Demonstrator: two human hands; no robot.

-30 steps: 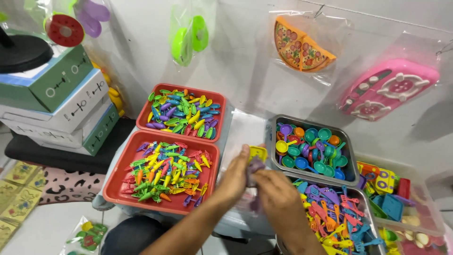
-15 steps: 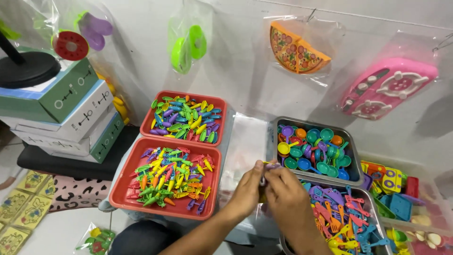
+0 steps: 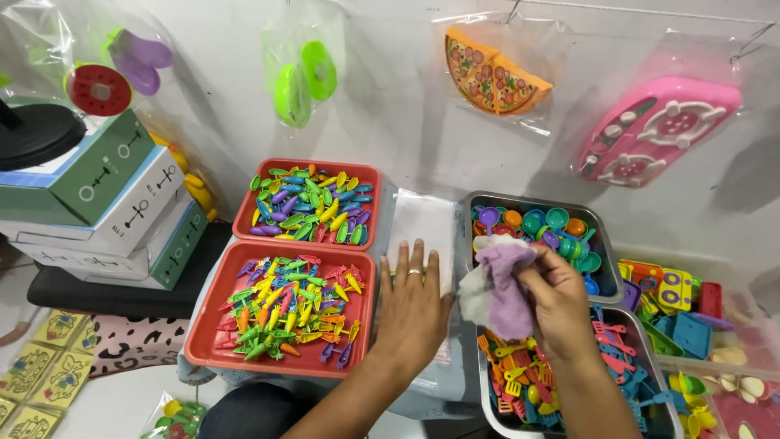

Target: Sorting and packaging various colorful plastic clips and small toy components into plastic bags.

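Resting flat with the fingers spread and released, the left hand [image 3: 414, 305] presses on a stack of clear plastic bags [image 3: 422, 232] that lies on the bench between the red trays and the metal trays. The long axis of this stack runs away from the person toward the wall, and the left hand covers its near end, so the free part of the bags lies just beyond the fingertips. The right hand [image 3: 556, 297] is just beside it, to the right, above the edge of the near metal tray [image 3: 654, 390], and its fingers are clenched around a small bundle of purple and white toy pieces [image 3: 500, 280]; I cannot tell what exactly the pieces are. This bundle is held in the air, close to the right side of the bags, so the right hand is nearer to it and the left hand nearer to the bags. The near red tray [image 3: 280, 305] holds small toy vegetables in many colours, and the far metal tray [image 3: 540, 236] holds coloured toy spoons.
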